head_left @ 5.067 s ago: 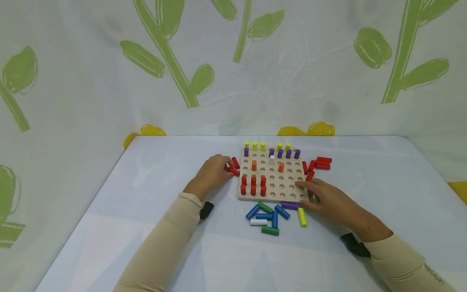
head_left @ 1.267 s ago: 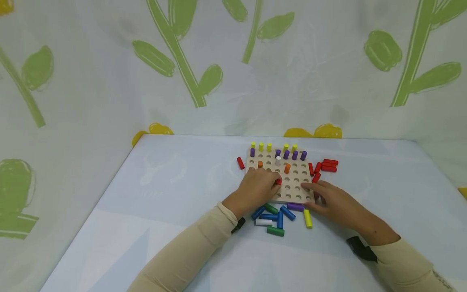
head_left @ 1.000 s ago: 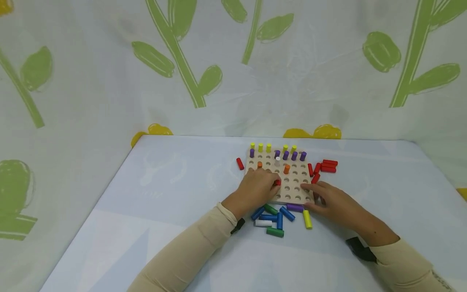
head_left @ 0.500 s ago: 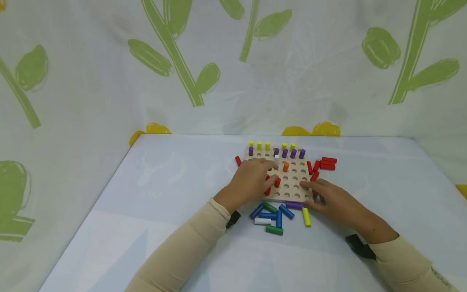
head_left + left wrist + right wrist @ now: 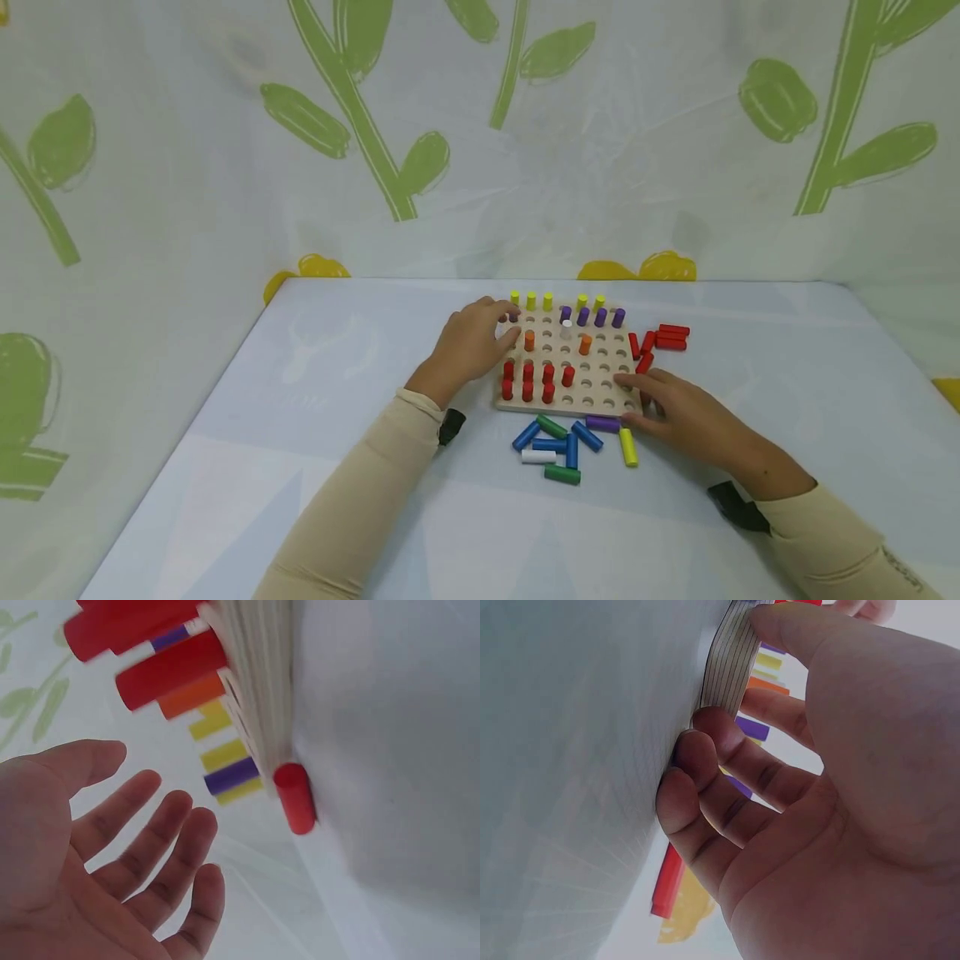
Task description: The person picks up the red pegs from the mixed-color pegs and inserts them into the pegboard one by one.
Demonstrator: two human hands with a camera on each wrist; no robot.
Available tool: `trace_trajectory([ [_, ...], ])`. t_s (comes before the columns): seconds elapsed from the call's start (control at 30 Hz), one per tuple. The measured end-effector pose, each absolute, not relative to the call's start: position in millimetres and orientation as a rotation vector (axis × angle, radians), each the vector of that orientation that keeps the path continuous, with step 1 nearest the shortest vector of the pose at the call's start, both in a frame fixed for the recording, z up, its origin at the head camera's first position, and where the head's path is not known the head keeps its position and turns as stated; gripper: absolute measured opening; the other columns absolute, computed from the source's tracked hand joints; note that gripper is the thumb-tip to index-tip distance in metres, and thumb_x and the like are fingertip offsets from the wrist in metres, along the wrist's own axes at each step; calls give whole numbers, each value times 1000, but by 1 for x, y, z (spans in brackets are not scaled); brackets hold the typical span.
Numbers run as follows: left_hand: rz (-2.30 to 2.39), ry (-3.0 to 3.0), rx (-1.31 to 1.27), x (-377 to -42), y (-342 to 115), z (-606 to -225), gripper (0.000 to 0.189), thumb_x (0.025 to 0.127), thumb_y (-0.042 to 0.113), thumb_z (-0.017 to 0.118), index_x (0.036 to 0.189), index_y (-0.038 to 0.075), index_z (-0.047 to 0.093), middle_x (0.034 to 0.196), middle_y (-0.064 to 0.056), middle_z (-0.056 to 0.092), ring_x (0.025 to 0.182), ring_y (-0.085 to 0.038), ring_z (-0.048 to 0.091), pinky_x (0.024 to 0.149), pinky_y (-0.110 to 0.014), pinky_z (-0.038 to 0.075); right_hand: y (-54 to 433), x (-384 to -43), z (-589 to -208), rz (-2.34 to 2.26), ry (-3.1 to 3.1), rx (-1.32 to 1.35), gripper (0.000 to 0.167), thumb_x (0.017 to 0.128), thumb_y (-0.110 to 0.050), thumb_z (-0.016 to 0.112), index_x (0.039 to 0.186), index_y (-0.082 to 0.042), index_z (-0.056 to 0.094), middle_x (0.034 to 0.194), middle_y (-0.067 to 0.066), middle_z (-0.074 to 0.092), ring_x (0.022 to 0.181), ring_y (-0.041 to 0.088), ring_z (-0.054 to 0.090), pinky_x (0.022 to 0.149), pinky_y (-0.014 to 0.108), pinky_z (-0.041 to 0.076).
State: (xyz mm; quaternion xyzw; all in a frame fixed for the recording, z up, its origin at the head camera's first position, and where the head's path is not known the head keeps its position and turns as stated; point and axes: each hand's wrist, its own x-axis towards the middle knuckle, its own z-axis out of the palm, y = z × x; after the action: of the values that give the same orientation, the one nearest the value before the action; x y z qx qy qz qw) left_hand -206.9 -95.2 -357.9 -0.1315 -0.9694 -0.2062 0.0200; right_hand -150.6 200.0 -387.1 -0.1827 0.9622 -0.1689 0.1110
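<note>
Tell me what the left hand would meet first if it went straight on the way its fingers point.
Likely the purple peg standing near the far left corner of the board, right by the left hand. Depth is unclear, so the hand might pass above it.

From above and farther back, the head view faces forward and down; both wrist views, low, close, tilted, share its square pale-wood pegboard (image 5: pixel 596 392).

At right hand (image 5: pixel 682 414) I see tan pegboard (image 5: pixel 596 376); near left hand (image 5: pixel 468 343), red pegs (image 5: pixel 528 373), yellow pegs (image 5: pixel 531 302); beyond both, green-leafed white wall (image 5: pixel 570 158).
</note>
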Motion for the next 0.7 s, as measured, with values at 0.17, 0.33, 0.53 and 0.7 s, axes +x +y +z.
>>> trace_trajectory([
  [0.17, -624, -3081, -318, -215, -106, -363, 38, 98, 34, 64, 133, 20, 62, 114, -5, 65, 94, -19, 64, 87, -40, 54, 200, -151, -388, -494, 2813, -528, 65, 86, -41, 77, 143, -18, 55, 103, 4, 60, 93, 18, 55, 84, 42, 59],
  [0.33, -605, -3157, -236, -221, -112, -367, 42, 98, 36, 64, 137, 20, 59, 117, -6, 62, 90, -19, 60, 90, -41, 54, 200, -151, -388, -489, 2830, -537, 65, 86, -39, 77, 142, -17, 56, 101, 3, 60, 91, 17, 54, 81, 39, 58],
  [0.53, -569, -3265, -194, -224, -116, -372, 49, 99, 38, 61, 143, 19, 54, 122, -7, 62, 98, -21, 59, 100, -45, 51, 200, -152, -387, -490, 2825, -542, 64, 86, -40, 77, 142, -17, 56, 101, 3, 60, 90, 17, 54, 80, 37, 57],
  [0.7, -560, -3297, -188, -226, -119, -375, 54, 100, 40, 59, 148, 17, 49, 125, -9, 61, 106, -23, 59, 104, -45, 50, 200, -152, -386, -478, 2835, -549, 64, 86, -39, 77, 142, -16, 56, 100, 3, 59, 90, 17, 54, 79, 36, 57],
])
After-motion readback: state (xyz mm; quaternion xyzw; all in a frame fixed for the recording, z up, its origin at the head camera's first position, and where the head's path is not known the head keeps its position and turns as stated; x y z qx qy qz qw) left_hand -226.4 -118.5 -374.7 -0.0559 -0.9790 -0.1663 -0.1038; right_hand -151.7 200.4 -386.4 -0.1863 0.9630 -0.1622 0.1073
